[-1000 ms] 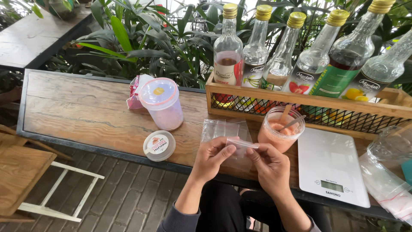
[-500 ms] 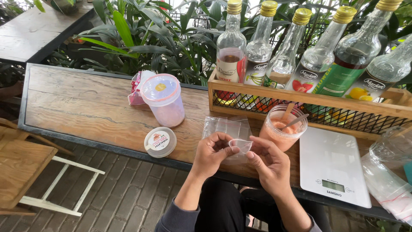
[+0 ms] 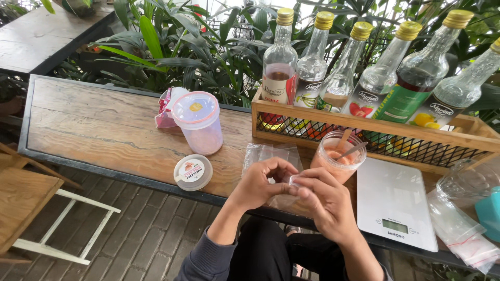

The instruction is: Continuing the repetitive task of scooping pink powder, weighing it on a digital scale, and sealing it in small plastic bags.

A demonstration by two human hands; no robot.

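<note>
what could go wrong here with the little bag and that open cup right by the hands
The right hand works right beside the open cup of pink powder, whose spoon sticks out over the rim; a nudge might tip it. The small clear bag, pinched between both hands, looks slippery, and the left hand might lose it.

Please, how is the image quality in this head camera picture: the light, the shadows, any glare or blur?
Head view: soft, even daylight, without hard shadows on the wooden table. Bright sky shows through the leaves behind the glass bottles, which carry small highlights. The left hand and right hand look sharp, with no clear motion blur. The table edge bends slightly, a wide-lens effect.
</note>
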